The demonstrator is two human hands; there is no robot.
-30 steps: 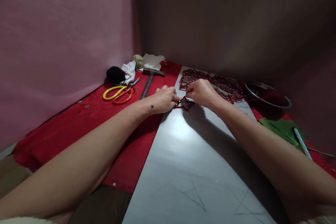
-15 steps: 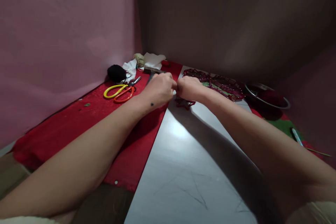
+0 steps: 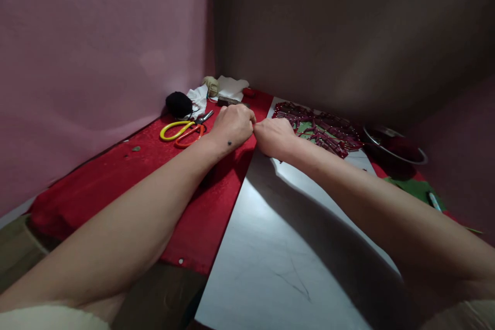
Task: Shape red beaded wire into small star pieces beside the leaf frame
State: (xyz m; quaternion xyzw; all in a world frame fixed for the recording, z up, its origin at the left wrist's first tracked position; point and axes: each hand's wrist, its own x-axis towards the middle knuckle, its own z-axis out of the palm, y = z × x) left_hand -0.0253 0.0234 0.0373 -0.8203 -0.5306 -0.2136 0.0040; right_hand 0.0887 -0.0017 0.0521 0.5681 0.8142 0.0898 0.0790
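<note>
Fingers curled, my left hand [image 3: 234,122] meets my right hand [image 3: 274,136] over the edge between the red cloth [image 3: 216,221] and the pale board [image 3: 247,247]. My right hand is also closed, and whatever the two hold is too small or hidden to name. Just right of my right hand, dark red beaded pieces [image 3: 332,131] lie on the board with green showing beneath them. Scissors [image 3: 181,131] with one yellow and one orange handle rest on the cloth left of my left hand. Behind that hand lies a dark hammer-like head [image 3: 228,101], partly hidden.
A black yarn ball [image 3: 178,105], crumpled white cloth [image 3: 198,100] and a beige yarn ball [image 3: 211,85] sit along the pink wall [image 3: 96,51]. At the right are a metal bowl [image 3: 412,157] and a pale pen-like object [image 3: 434,201].
The view has shifted slightly. The small dark red piece seen below my right hand is now mostly out of sight, and more of the beaded pieces at the right shows.
</note>
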